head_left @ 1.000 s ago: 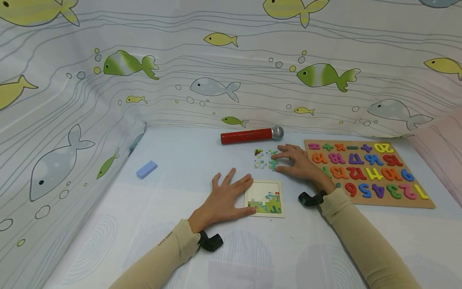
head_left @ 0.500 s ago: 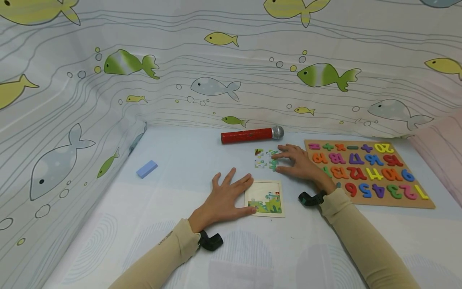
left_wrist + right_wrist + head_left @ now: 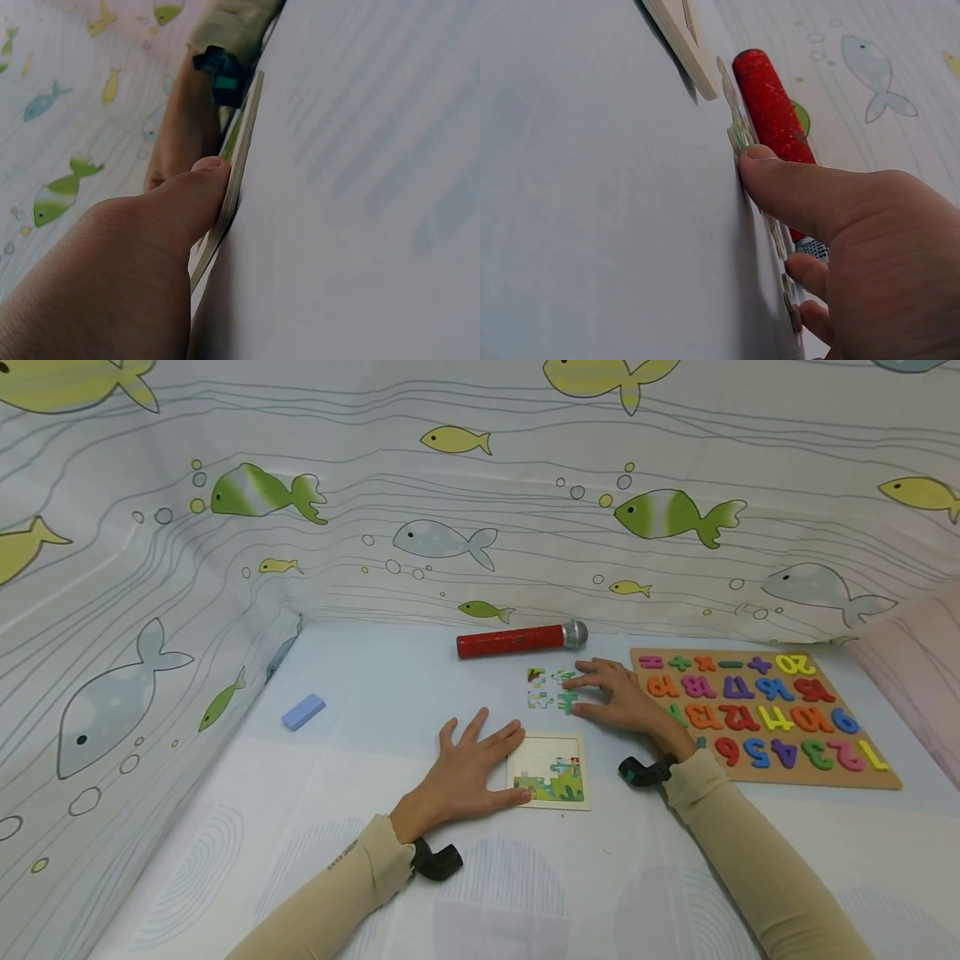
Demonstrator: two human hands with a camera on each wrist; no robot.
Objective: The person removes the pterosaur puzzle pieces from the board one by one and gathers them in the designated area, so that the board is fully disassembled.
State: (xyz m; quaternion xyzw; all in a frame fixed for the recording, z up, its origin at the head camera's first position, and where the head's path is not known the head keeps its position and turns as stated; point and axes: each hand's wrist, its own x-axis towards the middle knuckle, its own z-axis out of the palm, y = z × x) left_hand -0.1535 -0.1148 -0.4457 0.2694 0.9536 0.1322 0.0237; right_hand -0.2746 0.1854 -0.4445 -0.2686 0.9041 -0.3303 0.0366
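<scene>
My left hand [image 3: 463, 778] lies with fingers spread at the left side of a square wooden puzzle tray [image 3: 547, 748]. Its thumb rests on the tray's lower left edge, and other fingertips reach the upper left edge. Joined green jigsaw pieces [image 3: 558, 788] fill the lower part of the tray. Beyond the tray, several loose jigsaw pieces [image 3: 537, 700] lie flat on the table. My right hand [image 3: 624, 700] touches the right-hand ones with thumb and fingertips, partly covering them. In the right wrist view the thumb rests on a green jigsaw piece [image 3: 736, 139].
A red toy microphone [image 3: 513, 642] with a silver head lies behind the loose pieces. To the right is a brown number board [image 3: 817, 783] with coloured numerals, partly under the right forearm. A blue block [image 3: 303, 712] sits far left. Fish-patterned cloth [image 3: 525, 468] rises at the back.
The whole head view has shifted very slightly. Both hands, the tray and the loose pieces keep their places.
</scene>
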